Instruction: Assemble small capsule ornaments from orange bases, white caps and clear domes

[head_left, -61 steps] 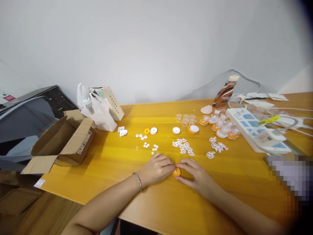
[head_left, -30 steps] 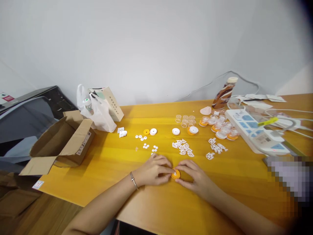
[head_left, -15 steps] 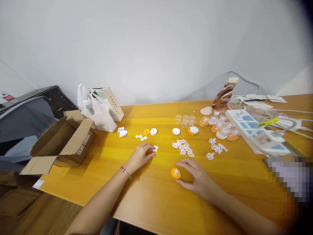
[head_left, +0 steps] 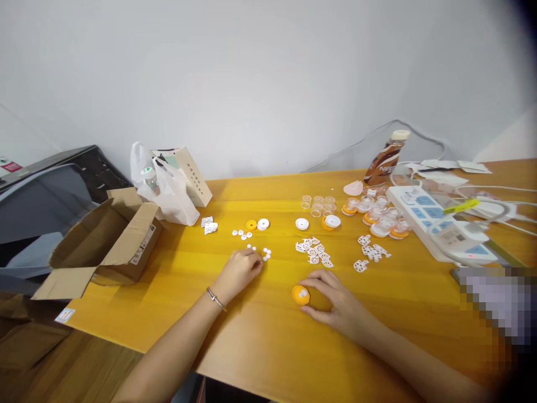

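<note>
The left hand's [head_left: 239,271] fingers [head_left: 257,262] curl onto the small white discs [head_left: 265,253], pinching at one though I cannot tell if it is held; they look light, stiff, best nipped by the rim. The right hand's [head_left: 335,299] fingers rest loosely around the orange cap [head_left: 301,294] on the worktop [head_left: 268,341]; it seems hard, smooth and light.

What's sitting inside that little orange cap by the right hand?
The orange cap shows a small white piece inside, beside the right hand. Anything under that piece is hidden.
</note>
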Motion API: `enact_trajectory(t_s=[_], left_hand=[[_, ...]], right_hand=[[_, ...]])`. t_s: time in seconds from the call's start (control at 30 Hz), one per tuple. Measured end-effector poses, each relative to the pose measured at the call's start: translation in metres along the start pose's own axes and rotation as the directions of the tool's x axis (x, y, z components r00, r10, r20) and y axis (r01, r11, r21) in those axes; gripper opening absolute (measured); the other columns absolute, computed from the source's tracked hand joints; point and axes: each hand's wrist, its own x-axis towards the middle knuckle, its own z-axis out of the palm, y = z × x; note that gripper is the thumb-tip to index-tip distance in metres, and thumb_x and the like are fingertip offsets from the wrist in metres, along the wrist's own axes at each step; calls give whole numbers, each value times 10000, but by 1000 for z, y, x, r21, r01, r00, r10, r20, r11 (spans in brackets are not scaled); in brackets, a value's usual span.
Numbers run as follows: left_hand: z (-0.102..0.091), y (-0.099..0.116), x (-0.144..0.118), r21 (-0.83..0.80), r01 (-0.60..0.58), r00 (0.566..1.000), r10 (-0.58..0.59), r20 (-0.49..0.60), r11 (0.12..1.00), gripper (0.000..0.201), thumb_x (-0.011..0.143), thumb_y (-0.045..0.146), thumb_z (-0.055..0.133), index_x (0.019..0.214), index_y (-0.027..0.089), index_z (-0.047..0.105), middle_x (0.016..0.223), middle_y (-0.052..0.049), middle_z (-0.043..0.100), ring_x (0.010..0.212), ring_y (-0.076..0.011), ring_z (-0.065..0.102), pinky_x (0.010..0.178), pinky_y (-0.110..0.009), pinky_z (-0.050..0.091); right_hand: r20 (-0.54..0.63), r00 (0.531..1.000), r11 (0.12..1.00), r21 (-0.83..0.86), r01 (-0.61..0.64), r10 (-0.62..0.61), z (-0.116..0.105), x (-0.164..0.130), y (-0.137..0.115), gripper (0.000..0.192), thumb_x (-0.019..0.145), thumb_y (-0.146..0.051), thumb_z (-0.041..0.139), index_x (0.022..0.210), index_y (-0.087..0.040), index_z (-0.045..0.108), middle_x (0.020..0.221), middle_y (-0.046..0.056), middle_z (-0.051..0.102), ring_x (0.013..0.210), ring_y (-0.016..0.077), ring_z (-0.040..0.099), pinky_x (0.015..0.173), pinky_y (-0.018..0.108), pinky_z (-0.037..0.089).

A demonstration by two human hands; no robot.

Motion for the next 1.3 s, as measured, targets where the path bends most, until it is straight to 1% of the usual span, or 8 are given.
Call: enact_trajectory(t_s=[0.07, 0.17, 0.33, 0.47, 0.67, 0.9, 1.1, 1.3], left_hand=[[4, 7, -3, 52, -43, 999, 44, -8, 998, 168, 825, 173, 467, 759, 163, 621, 750, -41, 624, 671, -136, 574, 655, -238, 437], [13, 22, -10, -18, -191, 981, 190, -36, 982, 146, 827, 160, 465, 823, 162, 611, 770, -39, 634, 708, -130, 579, 671, -226, 445], [29, 43, -18, -69, -478, 877, 472, -90, 876, 162, 875, 204, 427, 913, 167, 580, 835, -29, 635, 765, -118, 568, 711, -241, 419], [33, 43, -18, 71, -556, 825, 560, -72, 828, 191, 897, 203, 392, 888, 154, 576, 816, -34, 622, 734, -124, 543, 661, -267, 376], [26, 43, -19, 156, -609, 787, 617, -3, 777, 199, 912, 193, 372, 944, 146, 563, 875, -40, 615, 772, -127, 534, 680, -279, 342], [25, 42, -18, 153, -604, 793, 608, 24, 782, 217, 914, 202, 366, 971, 156, 571, 890, -43, 615, 799, -132, 529, 712, -290, 327], [25, 42, -18, 93, -594, 802, 598, -14, 799, 191, 889, 203, 420, 957, 182, 597, 896, -35, 615, 835, -131, 535, 731, -291, 324], [24, 41, -17, -72, -573, 820, 572, -34, 816, 191, 860, 222, 464, 969, 236, 620, 960, -32, 622, 889, -144, 547, 762, -300, 348]], right_hand=[[2, 1000, 1000, -1, -1, 1, 0, 0, 0, 240, 764, -231, 582, 1004, -231, 575, 950, 68, 537, 901, 196, 547, 817, 344, 468], [-4, 1000, 1000, 0, 6, -6, 1, 1, 3, 226, 768, -221, 574, 993, -233, 587, 945, 67, 538, 899, 195, 546, 817, 344, 467], [-14, 1000, 1000, 11, 8, -8, 4, -1, 6, 235, 757, -236, 588, 993, -229, 591, 944, 69, 537, 900, 200, 543, 811, 345, 473], [-24, 1000, 1000, 13, 14, -14, 4, -1, 8, 251, 754, -241, 590, 1005, -232, 599, 937, 72, 540, 891, 203, 545, 806, 351, 477], [-24, 1000, 1000, 5, 18, -18, 3, 0, 7, 264, 747, -218, 589, 1011, -227, 604, 931, 74, 538, 886, 203, 544, 804, 350, 478], [-13, 1000, 1000, 18, 13, -12, 4, -1, 8, 261, 754, -214, 583, 1014, -227, 598, 938, 73, 528, 896, 201, 536, 809, 352, 475], [-24, 1000, 999, 31, 9, -8, 4, -1, 8, 270, 746, -210, 587, 1014, -239, 603, 933, 67, 539, 894, 201, 541, 808, 349, 477], [-28, 1000, 999, 32, 12, -11, 3, -1, 7, 272, 739, -208, 587, 1009, -232, 606, 931, 73, 550, 888, 204, 556, 802, 349, 483]])
